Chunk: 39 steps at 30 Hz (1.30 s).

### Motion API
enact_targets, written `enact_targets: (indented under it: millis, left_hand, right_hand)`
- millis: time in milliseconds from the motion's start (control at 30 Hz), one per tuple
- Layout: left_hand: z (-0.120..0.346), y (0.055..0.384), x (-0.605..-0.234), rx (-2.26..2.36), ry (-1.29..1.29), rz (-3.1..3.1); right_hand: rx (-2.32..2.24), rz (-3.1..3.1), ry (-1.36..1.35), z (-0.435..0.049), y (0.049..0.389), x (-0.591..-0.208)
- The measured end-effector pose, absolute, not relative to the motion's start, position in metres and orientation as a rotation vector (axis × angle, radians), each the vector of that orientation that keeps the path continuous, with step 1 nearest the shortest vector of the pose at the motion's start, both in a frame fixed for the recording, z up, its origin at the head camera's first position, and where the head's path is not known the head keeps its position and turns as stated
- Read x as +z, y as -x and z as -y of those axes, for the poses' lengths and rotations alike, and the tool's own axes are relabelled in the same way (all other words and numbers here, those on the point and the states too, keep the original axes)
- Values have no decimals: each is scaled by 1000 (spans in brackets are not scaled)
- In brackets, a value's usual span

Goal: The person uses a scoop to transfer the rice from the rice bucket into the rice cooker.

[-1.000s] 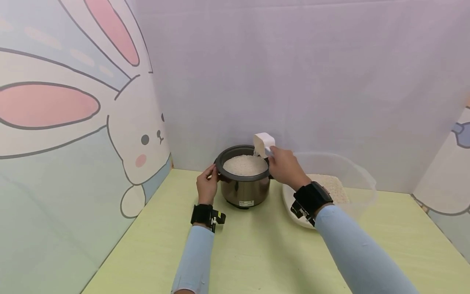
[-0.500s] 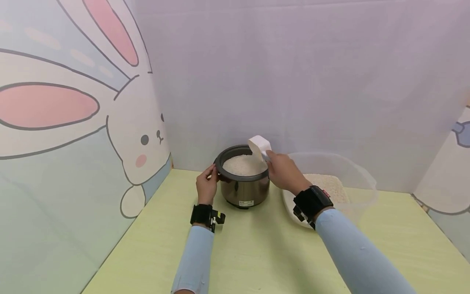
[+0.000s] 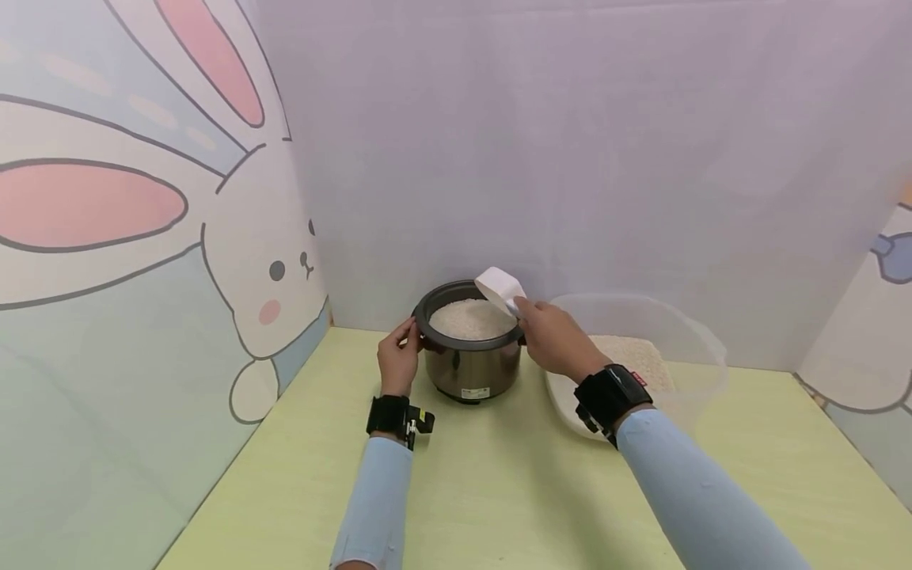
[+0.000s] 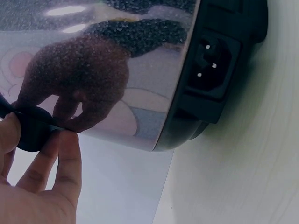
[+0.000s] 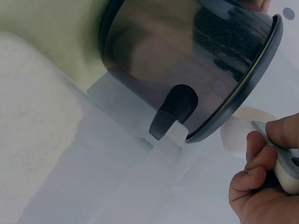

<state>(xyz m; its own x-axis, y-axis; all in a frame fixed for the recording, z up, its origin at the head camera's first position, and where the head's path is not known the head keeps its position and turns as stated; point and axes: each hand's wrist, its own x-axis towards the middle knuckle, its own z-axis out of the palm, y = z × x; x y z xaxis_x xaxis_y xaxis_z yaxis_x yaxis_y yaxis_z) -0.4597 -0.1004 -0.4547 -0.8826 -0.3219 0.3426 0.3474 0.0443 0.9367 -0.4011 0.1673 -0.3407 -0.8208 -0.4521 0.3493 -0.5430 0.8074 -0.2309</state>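
Note:
A rice cooker (image 3: 473,370) with a dark rim and shiny brown-grey body stands on the table, lidless. White rice (image 3: 469,320) fills its pot well up. My left hand (image 3: 396,366) is at its left side; in the left wrist view the thumb and fingers pinch the black side handle (image 4: 32,135). My right hand (image 3: 559,339) grips a white scoop (image 3: 500,288) by its handle. The scoop is tilted over the right part of the pot, its mouth facing left and down. No falling grains show. The right wrist view has fingers curled round the scoop handle (image 5: 285,171).
A translucent tub (image 3: 716,348) holding more rice (image 3: 636,358) stands right of the cooker, partly behind my right forearm. A pale curtain (image 3: 641,158) hangs close behind both. The rabbit-printed wall (image 3: 249,317) bounds the left side of the green table (image 3: 470,491).
The scoop has moved left and slightly down over the pot and turned further. Grains falling from it a second ago no longer show. My left hand stays at the cooker's handle.

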Motion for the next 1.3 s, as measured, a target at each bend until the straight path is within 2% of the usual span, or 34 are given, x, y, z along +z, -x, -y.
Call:
enact_targets:
  millis: [333, 533, 867, 1300]
  left_hand:
    - [102, 458, -455, -1891, 22, 1866]
    - [102, 459, -454, -1898, 47, 1870]
    - [104, 457, -454, -1878, 43, 1884]
    - [104, 460, -455, -1883, 44, 1878]
  right_hand:
    - [446, 2624, -790, -187, 397, -352]
    - [408, 2523, -713, -225, 396, -355]
    - [382, 2756, -623, -280, 394, -358]
    - [379, 2934, -553, -300, 397, -367]
